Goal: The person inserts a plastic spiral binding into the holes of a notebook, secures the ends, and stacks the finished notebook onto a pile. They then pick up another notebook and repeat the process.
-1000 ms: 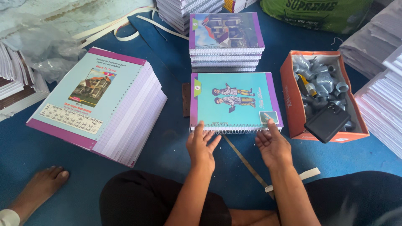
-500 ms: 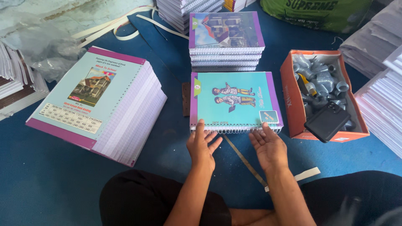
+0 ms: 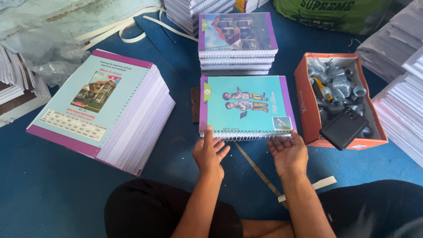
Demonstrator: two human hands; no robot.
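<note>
While both hands rest at the near edge of the teal notebook, nothing is gripped. The left hand lies with fingers spread, its thumb touching the wire coil. The right hand is open and palm-up, fingertips just at the coil, holding nothing.

The notebook lies flat on the blue floor, between the big stack of cover sheets and the orange box of grey parts, just in front of a pile of bound notebooks.

A hard push might slide the book crooked or bend the coil, I think. A finger could get poked by the wire ends.

Its long side runs left to right. The coil edge faces the person, and the cover picture stands upright for them.
</note>
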